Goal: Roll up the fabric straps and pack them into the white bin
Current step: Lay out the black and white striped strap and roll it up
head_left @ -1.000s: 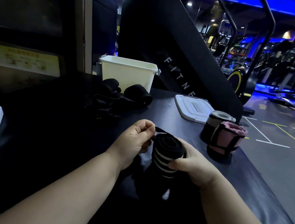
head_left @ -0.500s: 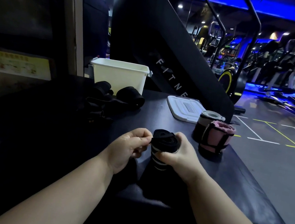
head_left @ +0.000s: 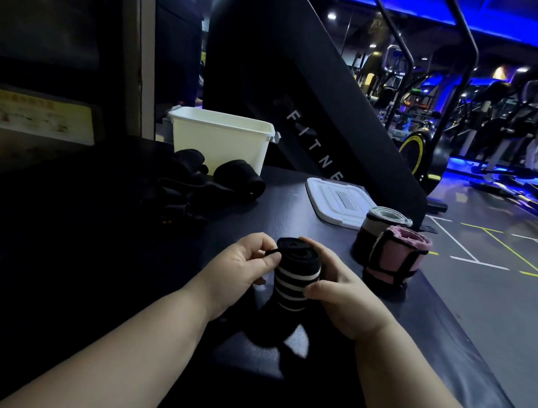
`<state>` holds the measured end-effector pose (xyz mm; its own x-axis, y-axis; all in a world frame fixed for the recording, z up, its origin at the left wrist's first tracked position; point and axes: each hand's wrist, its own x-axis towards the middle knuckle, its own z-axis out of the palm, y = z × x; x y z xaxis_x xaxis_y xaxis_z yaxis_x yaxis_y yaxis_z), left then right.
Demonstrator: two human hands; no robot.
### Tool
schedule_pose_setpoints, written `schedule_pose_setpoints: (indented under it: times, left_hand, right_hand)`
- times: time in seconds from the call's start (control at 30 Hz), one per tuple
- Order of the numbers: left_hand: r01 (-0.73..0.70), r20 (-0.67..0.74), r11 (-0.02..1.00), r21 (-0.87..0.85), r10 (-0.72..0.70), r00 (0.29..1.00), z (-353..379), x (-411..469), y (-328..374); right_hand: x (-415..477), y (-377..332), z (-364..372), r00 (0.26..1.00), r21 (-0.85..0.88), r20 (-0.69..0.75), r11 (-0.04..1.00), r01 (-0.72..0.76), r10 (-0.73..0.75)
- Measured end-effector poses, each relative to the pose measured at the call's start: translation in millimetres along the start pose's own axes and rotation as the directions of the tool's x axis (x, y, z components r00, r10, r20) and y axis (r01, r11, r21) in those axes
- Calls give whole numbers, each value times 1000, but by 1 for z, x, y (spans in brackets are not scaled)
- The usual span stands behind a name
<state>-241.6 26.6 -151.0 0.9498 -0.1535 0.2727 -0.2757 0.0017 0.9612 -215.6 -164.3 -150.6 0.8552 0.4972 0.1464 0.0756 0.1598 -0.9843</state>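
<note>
At near edge of black bench [head_left: 432,334]: right hand [head_left: 347,298] curls round striped strap roll [head_left: 296,270] to stop coil springing open. Left hand [head_left: 241,265] pinches loose tail at roll's 10 o'clock, probably for tucking. White bin [head_left: 221,138] at 11 o'clock, well apart.

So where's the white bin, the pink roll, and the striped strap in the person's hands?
white bin [head_left: 220,143]: head view, its front wall.
pink roll [head_left: 393,256]: head view, its side, between the black bands.
striped strap [head_left: 295,275]: head view, the white-striped side of the roll.
</note>
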Motion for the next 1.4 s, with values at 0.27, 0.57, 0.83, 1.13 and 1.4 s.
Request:
schedule_pose_setpoints:
  times: [0.27,0.57,0.83,1.13,1.4]
  left_hand:
    - [-35,45,999,-7,35,998,-4,2,-4]
    - [-39,154,966,-254,80,985,-6,-1,-1]
    - [-123,29,991,-45,124,992,-2,2,-6]
    - [-67,-149,997,47,74,986,-2,5,-7]
    - [-127,-225,979,158,161,961,-2,7,-11]
  right_hand:
    - [-2,3,4,998,-186,-23,981,50,-55]
    - [-3,2,12,984,-239,-139,968,74,-110]
    - [-2,6,16,930,-270,-325,959,81,-170]
    - [-4,1,10,992,-37,-94,996,84,-87]
    - [2,9,11,982,-90,-153,991,97,-110]
